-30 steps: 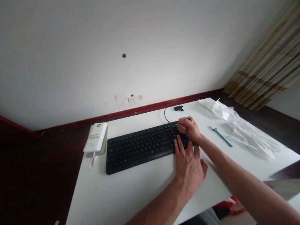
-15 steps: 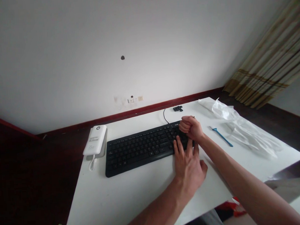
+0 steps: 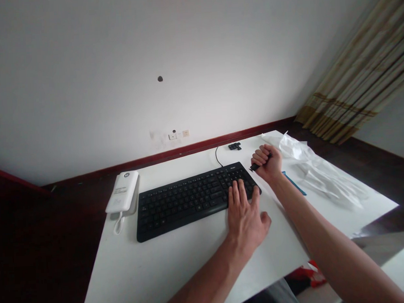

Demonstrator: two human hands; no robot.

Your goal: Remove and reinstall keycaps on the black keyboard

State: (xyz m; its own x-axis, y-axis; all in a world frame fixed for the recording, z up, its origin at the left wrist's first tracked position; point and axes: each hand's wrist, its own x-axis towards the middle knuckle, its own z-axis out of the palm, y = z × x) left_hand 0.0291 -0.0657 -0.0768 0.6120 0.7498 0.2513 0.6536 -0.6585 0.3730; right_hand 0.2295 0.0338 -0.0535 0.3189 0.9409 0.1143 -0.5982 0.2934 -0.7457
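Note:
A black keyboard [image 3: 187, 197] lies slantwise on the white table. My left hand [image 3: 247, 216] rests with spread fingers on its lower right part, over the number pad, and the keys beneath are hidden. Just beyond the keyboard's right end, my right hand [image 3: 268, 161] is closed in a fist round a small black hand tool [image 3: 254, 167]. A forked tip pokes out of that fist toward the keys; its exact kind is unclear. Several loose black keycaps [image 3: 235, 146] sit in a cluster behind the keyboard.
A white power bank-like device [image 3: 122, 193] with a strap stands at the table's left edge. On the right lie a blue brush-like stick [image 3: 294, 183], partly behind my right arm, and crumpled white plastic [image 3: 318, 168]. The keyboard's cable [image 3: 217, 156] runs off the back.
My right hand has moved right and lifted off the keyboard's right end, so the black tool's tip now shows. My left hand stays on the keyboard. The whole view has shifted slightly.

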